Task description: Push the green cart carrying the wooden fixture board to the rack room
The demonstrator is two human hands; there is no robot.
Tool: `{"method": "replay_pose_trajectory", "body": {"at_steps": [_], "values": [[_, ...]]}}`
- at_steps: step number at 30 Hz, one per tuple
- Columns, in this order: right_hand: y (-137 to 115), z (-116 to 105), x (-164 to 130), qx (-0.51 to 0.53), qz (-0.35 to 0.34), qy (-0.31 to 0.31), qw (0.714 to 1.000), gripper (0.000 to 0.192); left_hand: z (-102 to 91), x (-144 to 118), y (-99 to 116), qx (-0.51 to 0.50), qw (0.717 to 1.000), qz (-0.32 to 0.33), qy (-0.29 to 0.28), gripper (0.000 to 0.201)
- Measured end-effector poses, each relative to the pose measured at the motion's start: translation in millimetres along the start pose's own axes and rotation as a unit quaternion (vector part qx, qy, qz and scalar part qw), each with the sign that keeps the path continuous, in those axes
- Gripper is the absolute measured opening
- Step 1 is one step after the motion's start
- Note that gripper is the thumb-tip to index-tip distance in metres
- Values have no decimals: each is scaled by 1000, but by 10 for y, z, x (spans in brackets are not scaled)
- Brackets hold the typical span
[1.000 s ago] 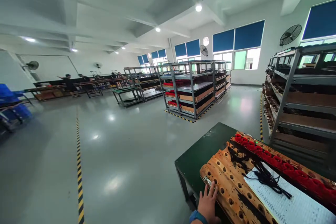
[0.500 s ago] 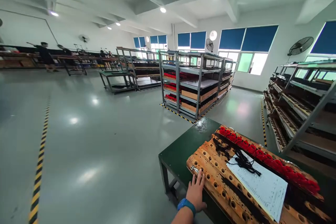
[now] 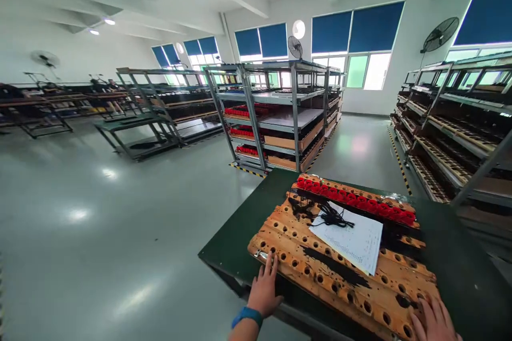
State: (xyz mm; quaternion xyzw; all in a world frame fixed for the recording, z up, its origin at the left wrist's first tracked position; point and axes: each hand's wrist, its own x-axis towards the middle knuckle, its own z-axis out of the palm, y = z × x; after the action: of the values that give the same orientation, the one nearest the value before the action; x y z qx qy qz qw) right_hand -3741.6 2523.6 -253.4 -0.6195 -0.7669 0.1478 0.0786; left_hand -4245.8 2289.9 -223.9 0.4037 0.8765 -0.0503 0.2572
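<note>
A wooden board (image 3: 320, 261) full of round holes lies on a dark green table (image 3: 248, 224). My left hand (image 3: 265, 290), with a blue wristband, rests flat on the board's near left corner beside a small metal fitting (image 3: 261, 254). At the near right corner my right hand (image 3: 434, 322) lies flat on the board, fingers spread. A row of red parts (image 3: 354, 200) runs along the far edge of the board. A printed paper sheet (image 3: 354, 240) sits on the board with a bundle of black cable (image 3: 332, 218) on its far end.
A metal rack (image 3: 280, 112) with red parts and wooden boards stands just beyond the table. More shelving (image 3: 452, 128) lines the right side. Low tables and racks (image 3: 136, 128) stand at the left, across a shiny grey floor (image 3: 100, 234).
The view has swung right and down, bringing the whole board and table into sight. My right hand has come into view on the board's near right corner. My left hand stays at the left corner.
</note>
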Motion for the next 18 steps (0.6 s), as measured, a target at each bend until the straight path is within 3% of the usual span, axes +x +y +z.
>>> {"method": "replay_pose_trajectory", "body": {"at_steps": [5,9,13,18], "values": [[-701,631,262,-101,-33,-47,993,95,-144,382,-691,-14,999,-37,36,118],[-1441,827,457,-130,-53,-72,988,92,-261,686,-1208,-22,997,-58,43,113],[-2129,989,601,-144,-85,-40,985,86,-331,956,-1745,-12,996,-70,54,113],[-2699,1308,833,-156,-99,-31,982,82,-442,1233,-2327,-16,996,-68,59,113]]}}
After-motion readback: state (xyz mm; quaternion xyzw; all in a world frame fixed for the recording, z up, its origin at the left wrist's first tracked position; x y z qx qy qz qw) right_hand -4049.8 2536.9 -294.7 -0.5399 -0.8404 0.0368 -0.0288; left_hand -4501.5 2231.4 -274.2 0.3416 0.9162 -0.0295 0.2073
